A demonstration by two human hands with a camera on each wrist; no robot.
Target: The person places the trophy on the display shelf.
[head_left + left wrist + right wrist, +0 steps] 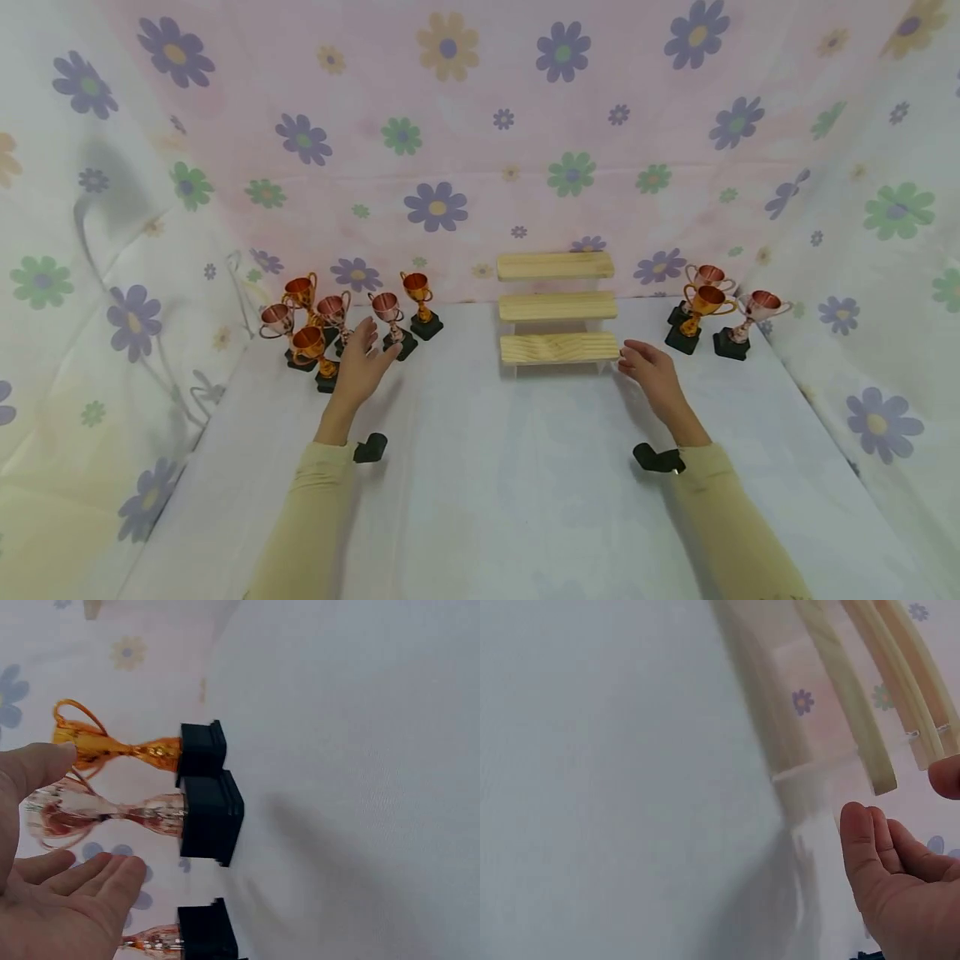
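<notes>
My left hand is held around the bowl of a rose-gold trophy cup, thumb on one side and fingers on the other. In the left wrist view, the fingers look apart from that cup; whether the thumb touches it I cannot tell. A gold trophy cup stands upright just beyond, on a black base. Beside the right end of a three-step wooden stand is my right hand, its fingers loosely bent. A small gap separates the fingertips from the lowest plank in the right wrist view.
Several gold and rose-gold trophy cups cluster at the back left. At the back right stand a gold trophy cup and two rose-gold ones. White cloth covers the table, with flowered fabric hanging behind and at both sides.
</notes>
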